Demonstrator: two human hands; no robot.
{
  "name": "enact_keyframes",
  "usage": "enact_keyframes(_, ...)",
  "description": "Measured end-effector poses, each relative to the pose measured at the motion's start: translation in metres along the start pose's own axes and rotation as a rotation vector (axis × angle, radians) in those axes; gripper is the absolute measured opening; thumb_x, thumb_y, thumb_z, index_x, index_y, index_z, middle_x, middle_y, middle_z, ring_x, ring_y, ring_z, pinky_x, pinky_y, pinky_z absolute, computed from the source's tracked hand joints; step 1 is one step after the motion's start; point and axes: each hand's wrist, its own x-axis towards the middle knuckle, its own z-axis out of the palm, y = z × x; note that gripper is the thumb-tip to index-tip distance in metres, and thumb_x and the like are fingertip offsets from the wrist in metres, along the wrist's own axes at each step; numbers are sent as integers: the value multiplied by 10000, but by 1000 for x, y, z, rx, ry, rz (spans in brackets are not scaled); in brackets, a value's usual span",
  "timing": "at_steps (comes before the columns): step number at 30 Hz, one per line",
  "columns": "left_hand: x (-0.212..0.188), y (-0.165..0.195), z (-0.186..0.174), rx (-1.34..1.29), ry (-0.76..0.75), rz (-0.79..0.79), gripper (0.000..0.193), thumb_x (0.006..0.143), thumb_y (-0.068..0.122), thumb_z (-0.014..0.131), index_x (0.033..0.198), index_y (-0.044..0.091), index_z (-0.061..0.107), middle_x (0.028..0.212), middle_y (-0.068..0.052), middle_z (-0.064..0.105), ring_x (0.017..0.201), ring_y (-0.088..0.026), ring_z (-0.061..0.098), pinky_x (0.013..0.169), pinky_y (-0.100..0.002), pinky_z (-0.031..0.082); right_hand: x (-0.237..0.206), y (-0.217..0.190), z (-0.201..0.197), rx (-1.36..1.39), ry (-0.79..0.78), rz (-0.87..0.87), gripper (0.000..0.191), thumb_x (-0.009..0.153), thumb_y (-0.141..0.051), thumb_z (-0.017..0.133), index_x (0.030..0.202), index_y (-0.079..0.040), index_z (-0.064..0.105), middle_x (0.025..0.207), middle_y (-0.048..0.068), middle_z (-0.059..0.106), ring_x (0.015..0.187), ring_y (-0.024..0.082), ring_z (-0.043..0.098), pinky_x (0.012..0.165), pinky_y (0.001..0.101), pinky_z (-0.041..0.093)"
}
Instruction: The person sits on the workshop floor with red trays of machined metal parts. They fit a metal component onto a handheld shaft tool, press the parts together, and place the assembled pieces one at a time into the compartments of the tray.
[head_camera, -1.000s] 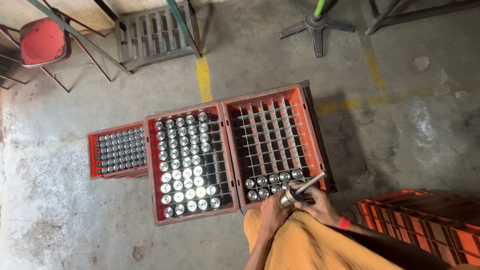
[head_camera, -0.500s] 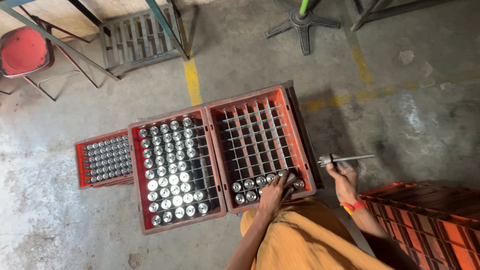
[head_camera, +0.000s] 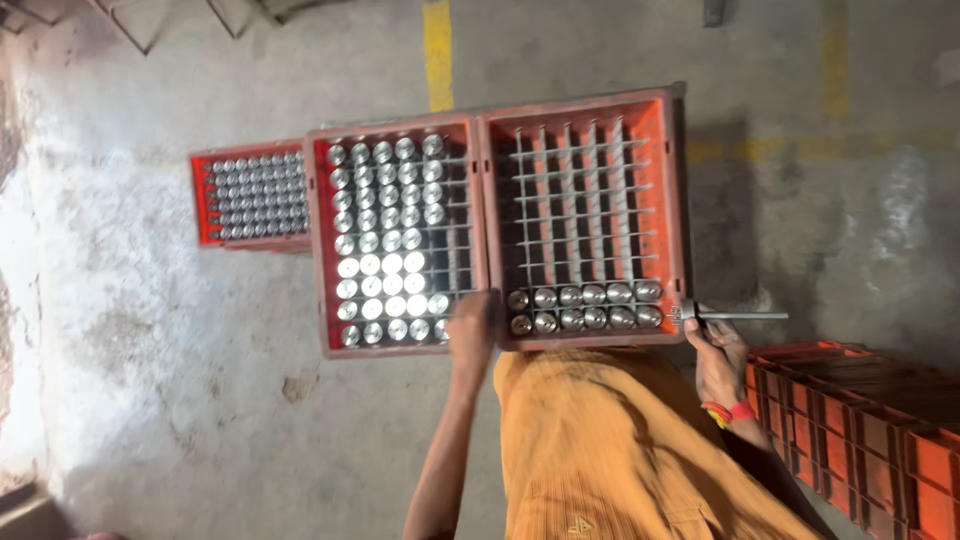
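My right hand (head_camera: 718, 352) holds a thin metal rod tool (head_camera: 730, 317) level, just outside the right wall of the right red crate (head_camera: 676, 210). That crate has a wire grid, with two rows of shiny metal cylinders (head_camera: 585, 307) along its near side. My left hand (head_camera: 470, 325) reaches down at the near edge of the middle red crate (head_camera: 318, 250), over the shiny metal cylinders (head_camera: 385, 240) that fill most of it. Whether the left fingers grip a cylinder is hidden.
A smaller red tray (head_camera: 205, 200) packed with small metal cylinders lies to the left. Stacked orange crates (head_camera: 860, 430) stand at the lower right. A yellow painted line (head_camera: 437, 50) runs across the concrete floor beyond the crates. My orange garment (head_camera: 610, 450) fills the lower middle.
My left hand has moved left from the right crate's near row to the middle crate's near edge. My right hand keeps the rod beside the right crate. The view has shifted closer.
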Motion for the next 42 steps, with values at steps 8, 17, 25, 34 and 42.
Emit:
enact_keyframes(8, -10, -61, -14, 353, -118, -390, 749, 715, 256, 866, 1344, 94, 495, 1300, -244, 573, 940, -408, 685, 697, -506, 561, -4, -13, 46, -177, -58, 62, 381, 926, -8, 731, 1295, 30, 647, 1217, 67, 711, 1117, 118, 643, 1020, 263, 486)
enact_keyframes(17, 11, -77, -2, 293, -114, -321, 580, 773, 293, 870, 1190, 22, 571, 1188, -224, 640, 832, -427, 699, 681, -498, 559, 9, 16, 80, -278, -184, 123, 451, 856, -69, 779, 1287, 3, 667, 1275, 148, 718, 1148, 192, 670, 1007, 350, 538)
enact_keyframes(25, -12, -23, -102, -1091, 250, -391, 536, 741, 210, 863, 1193, 9, 656, 1051, -124, 725, 912, -242, 710, 801, -385, 594, 1, 30, 61, -300, -225, 103, 460, 845, -60, 783, 1281, 26, 663, 1286, 147, 706, 1247, 203, 630, 1046, 344, 498)
enact_keyframes(34, -15, 70, 58, -768, -132, -304, 137, 873, 78, 763, 869, -36, 686, 764, -147, 663, 676, -187, 569, 573, -313, 485, -3, -6, 89, -322, -357, 47, 465, 873, -82, 774, 1314, 12, 660, 1246, 153, 725, 1189, 198, 657, 988, 341, 531)
enact_keyframes(42, -22, 136, 45, -468, -516, -227, 295, 760, 194, 836, 992, 36, 747, 837, -165, 759, 777, -295, 751, 727, -408, 572, -24, -45, 96, -253, -538, 4, 568, 876, -171, 789, 1380, -8, 583, 1379, 151, 652, 1249, 227, 625, 1034, 365, 524)
